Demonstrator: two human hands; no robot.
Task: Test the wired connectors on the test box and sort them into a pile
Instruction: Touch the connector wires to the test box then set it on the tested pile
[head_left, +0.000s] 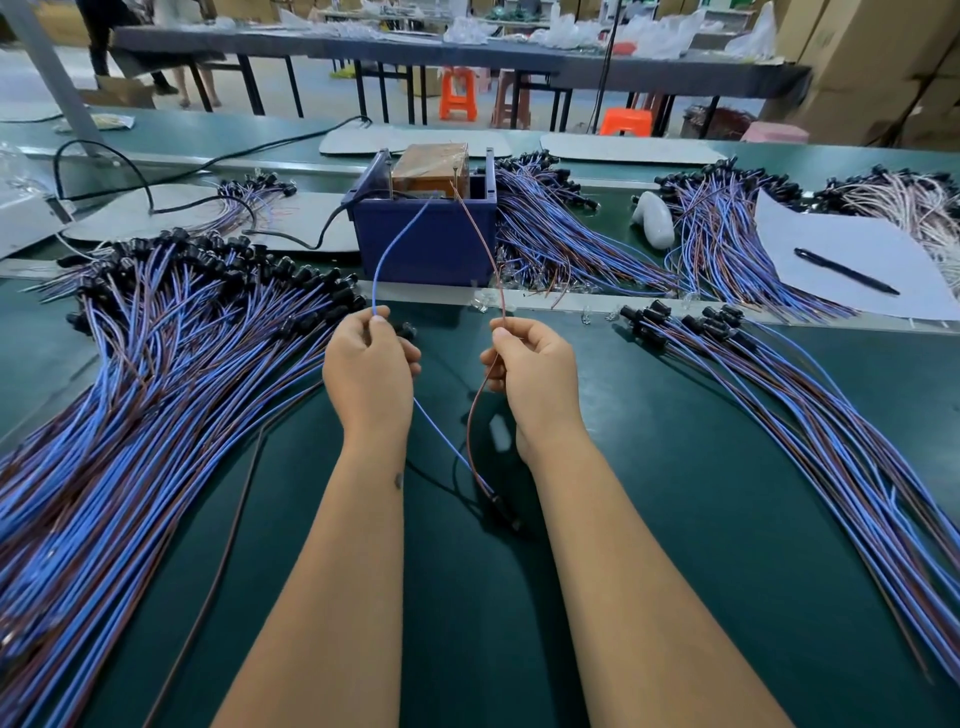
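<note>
Blue wire (387, 260) pinched in left hand (370, 364), brown wire (480, 244) pinched in right hand (535, 371); both grips closed tight on thumb & forefinger. Wires run straight ahead & up to the test box (426, 234), tips at its top edge, contact w/ terminals hard to tell. Connector end hangs back betw. the forearms. Big pile (156, 374) lies left on the bench (675, 467), nearer left hand, smaller pile (779, 395) right.
</note>
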